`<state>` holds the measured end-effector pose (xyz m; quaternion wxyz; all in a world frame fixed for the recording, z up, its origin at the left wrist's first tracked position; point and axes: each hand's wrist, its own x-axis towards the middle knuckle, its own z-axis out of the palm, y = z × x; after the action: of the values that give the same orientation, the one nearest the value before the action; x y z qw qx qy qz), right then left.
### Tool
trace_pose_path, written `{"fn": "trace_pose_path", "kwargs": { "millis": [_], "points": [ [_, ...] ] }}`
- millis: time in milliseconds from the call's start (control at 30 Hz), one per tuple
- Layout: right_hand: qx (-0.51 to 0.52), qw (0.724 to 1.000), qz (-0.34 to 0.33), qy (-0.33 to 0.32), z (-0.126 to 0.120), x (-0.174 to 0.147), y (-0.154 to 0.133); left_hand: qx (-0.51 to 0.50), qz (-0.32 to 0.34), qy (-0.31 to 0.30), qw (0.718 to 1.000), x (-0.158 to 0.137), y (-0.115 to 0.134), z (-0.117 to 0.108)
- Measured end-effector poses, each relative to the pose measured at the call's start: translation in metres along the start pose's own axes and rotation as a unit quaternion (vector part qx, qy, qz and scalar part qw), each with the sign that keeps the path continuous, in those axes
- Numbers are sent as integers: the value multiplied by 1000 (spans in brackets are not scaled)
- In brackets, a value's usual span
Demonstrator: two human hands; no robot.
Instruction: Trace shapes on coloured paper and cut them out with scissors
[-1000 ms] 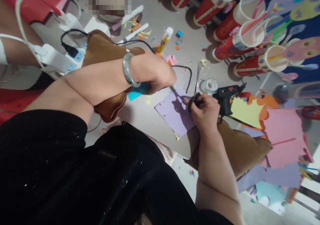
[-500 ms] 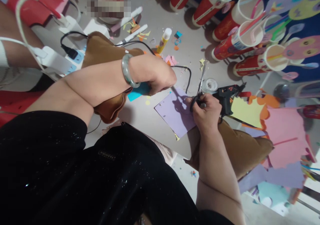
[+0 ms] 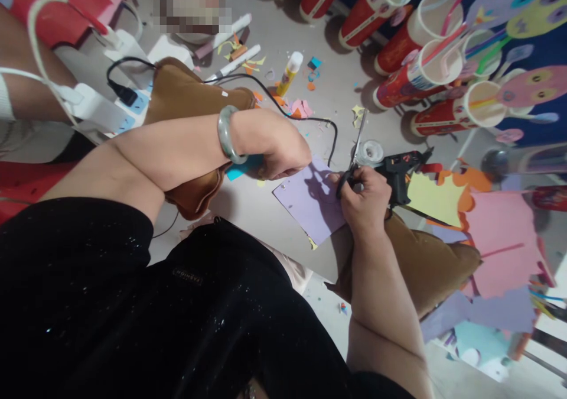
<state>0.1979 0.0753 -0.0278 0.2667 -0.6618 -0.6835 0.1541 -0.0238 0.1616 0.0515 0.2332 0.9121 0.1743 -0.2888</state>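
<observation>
Black-handled scissors (image 3: 357, 145) are gripped in my right hand (image 3: 367, 198), their blades pointing away from me. Beneath the scissors lies a sheet of lilac paper (image 3: 310, 201). My left hand (image 3: 287, 146) is bent down at the wrist, its fingers curled beside the lilac sheet's far left corner; what they hold, if anything, is hidden. A small yellow paper piece (image 3: 260, 183) shows just below those fingers. Blue paper (image 3: 244, 167) sticks out from under the left wrist, which wears a green bangle (image 3: 227, 134).
A black glue gun (image 3: 401, 174) and a tape roll (image 3: 370, 152) lie beyond my right hand. Brown cushions (image 3: 190, 91) flank the work area. Red paper cups (image 3: 394, 86) line the far right. A glue stick (image 3: 290, 74) stands among scraps; a black cord (image 3: 310, 118) crosses the table.
My left hand has dropped slightly toward the table, uncovering more of the black cord and covering part of the yellow paper piece. My right hand with the scissors has barely moved.
</observation>
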Motion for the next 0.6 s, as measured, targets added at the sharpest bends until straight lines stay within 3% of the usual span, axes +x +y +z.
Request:
{"fn": "trace_pose_path", "kwargs": {
  "millis": [167, 300, 400, 600],
  "points": [
    [6, 1000, 9, 2, -1, 1, 1, 21, -40, 9, 999, -1, 9, 12],
    [6, 1000, 13, -1, -2, 0, 1, -9, 35, 159, 987, -5, 11, 31],
    [4, 1000, 10, 0, -3, -1, 1, -31, 26, 131, 990, -9, 16, 32],
    [5, 1000, -7, 5, -3, -3, 2, 24, -1, 98, 995, -14, 29, 17]
  ]
}}
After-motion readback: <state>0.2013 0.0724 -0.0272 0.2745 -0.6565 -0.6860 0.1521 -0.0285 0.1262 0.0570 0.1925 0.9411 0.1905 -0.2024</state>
